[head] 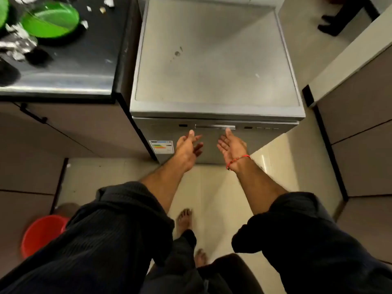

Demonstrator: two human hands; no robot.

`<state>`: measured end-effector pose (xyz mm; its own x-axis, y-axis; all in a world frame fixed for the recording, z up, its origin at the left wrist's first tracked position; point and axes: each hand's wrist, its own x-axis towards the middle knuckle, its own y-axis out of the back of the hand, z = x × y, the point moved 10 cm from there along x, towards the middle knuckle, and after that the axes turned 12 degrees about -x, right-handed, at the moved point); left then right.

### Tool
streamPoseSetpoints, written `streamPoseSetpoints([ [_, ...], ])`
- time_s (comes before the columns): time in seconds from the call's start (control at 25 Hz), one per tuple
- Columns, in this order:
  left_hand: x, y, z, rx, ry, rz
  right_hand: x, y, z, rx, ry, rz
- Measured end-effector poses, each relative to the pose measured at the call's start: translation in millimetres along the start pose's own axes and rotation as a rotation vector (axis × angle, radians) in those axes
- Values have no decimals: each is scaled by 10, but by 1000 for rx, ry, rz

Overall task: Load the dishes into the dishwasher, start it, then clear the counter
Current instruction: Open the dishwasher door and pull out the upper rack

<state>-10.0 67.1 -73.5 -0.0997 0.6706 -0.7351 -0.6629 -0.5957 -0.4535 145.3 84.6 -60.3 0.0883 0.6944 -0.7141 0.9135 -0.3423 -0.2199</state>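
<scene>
A silver dishwasher stands in front of me with its door closed. Its recessed handle runs along the top of the door. My left hand and my right hand are both held out just below that handle, fingers relaxed, holding nothing. The right palm faces up and a red thread circles that wrist. On the dark counter to the left sit a green plate, the edge of another green dish, crumpled foil and scattered scraps.
A red bucket stands on the floor at lower left beside the brown cabinets. More cabinet fronts line the right side. Another person's dark shoes show at the top right. My bare feet are on the cream tiles.
</scene>
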Motion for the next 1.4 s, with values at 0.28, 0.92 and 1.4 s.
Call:
streamPoseSetpoints([
  [0.28, 395, -28, -231, -209, 126, 25, 404, -160, 13, 295, 11, 39],
  [0.92, 196, -289, -460, -195, 62, 82, 374, -113, 85, 87, -113, 42],
  [1.4, -891, 1387, -1826, 105, 38, 348, -777, 1365, 1817, -633, -292, 36],
])
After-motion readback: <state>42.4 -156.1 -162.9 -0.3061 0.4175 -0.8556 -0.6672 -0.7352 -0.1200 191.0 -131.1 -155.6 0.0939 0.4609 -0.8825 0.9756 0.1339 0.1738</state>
